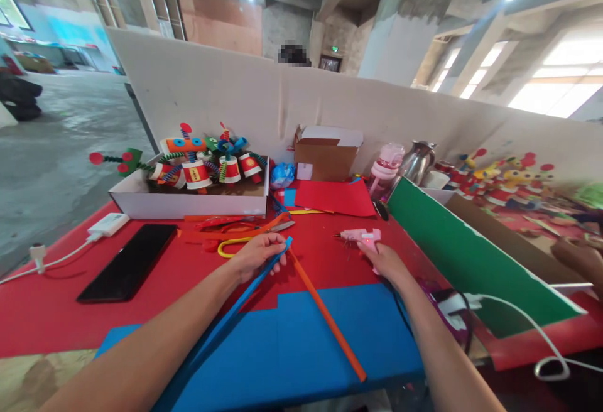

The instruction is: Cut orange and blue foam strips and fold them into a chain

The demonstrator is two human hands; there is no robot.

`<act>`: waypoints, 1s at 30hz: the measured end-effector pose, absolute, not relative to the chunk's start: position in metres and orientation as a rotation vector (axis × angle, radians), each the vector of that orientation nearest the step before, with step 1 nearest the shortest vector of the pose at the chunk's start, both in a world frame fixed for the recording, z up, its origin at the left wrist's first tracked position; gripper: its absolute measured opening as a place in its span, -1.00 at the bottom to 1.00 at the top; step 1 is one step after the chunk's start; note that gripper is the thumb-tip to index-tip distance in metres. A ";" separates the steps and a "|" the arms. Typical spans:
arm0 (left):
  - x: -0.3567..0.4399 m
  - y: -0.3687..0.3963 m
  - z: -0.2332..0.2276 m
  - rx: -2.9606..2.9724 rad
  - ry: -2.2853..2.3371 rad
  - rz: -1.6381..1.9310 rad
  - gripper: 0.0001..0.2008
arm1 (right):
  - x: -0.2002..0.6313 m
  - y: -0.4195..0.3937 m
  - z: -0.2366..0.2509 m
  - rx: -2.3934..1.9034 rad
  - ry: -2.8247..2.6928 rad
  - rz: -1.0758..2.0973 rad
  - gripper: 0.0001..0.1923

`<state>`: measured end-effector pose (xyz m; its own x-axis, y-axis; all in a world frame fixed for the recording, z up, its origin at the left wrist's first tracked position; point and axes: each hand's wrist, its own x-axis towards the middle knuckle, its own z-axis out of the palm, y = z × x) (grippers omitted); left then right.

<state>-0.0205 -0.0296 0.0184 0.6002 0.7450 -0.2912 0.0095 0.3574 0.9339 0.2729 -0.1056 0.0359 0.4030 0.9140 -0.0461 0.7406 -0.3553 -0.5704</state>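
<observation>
Two bare hands reach out over the red tabletop (47, 311). One blue strip (245, 292) lies under the left hand (257, 255), whose grip is pinched on the strip's top end, with fingers curled down and the arm stretched out from 7 o'clock. One orange strip (325, 318) lies just beside it and slants down toward 5 o'clock. One pink glue gun (360, 236) sits at 1 o'clock from the left hand. The right hand (384, 261) has its grip closed on the gun's handle, and that arm comes in from 5 o'clock.

One big blue sheet (330, 330) covers the near part of the tabletop. One black phone (129, 261) lies flat at 9 o'clock, with one white charger (107, 225) above it. One white box (188, 201) at 11 o'clock holds many small paper-cup toys; they are too jumbled to count. One brown box (325, 157) stands at 12 o'clock. One pink bottle (386, 170) and one metal jug (417, 161) stand near each other at 1 o'clock. One green board (471, 261) leans at 3 o'clock.

One yellow scissors handle (230, 247) peeks out, partly hidden by the left hand. More toys at 2 o'clock are blurry. Another person's hand (581, 258) is cut off at the right edge.
</observation>
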 end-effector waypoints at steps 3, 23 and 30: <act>-0.022 -0.030 0.023 1.150 0.824 0.559 -0.68 | 0.281 -0.097 0.034 -2.349 -1.531 0.255 -0.52; -0.032 -0.014 0.022 1.136 0.882 0.844 -0.70 | 0.122 -0.042 0.029 -2.066 -2.152 0.337 -0.84; -0.034 -0.011 0.023 1.107 0.869 0.868 -0.74 | 0.137 -0.046 0.023 -2.024 -1.967 0.376 -0.93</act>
<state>-0.0340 -0.0107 0.0225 0.4027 0.9040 -0.1437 -0.1422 0.2169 0.9658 0.1371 -0.0458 0.0235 0.0322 0.9993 0.0166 0.9226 -0.0233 -0.3850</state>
